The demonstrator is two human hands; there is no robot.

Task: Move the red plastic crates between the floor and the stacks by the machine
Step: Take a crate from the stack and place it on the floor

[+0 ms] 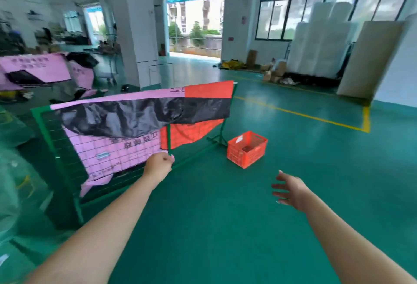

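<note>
All left fingers point(168, 159) round fence post point(168, 136)

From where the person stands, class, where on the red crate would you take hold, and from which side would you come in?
Probably best by the top rim of the crate, at two opposite walls, coming down from above. It stands upright on the floor, mouth open and nothing stacked on it, so the rim is free all round.

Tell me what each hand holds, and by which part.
Left hand grips the green mesh barrier by its middle upright post, low down. Right hand is open, holding nothing; the red crate sits untouched on the floor.
</note>
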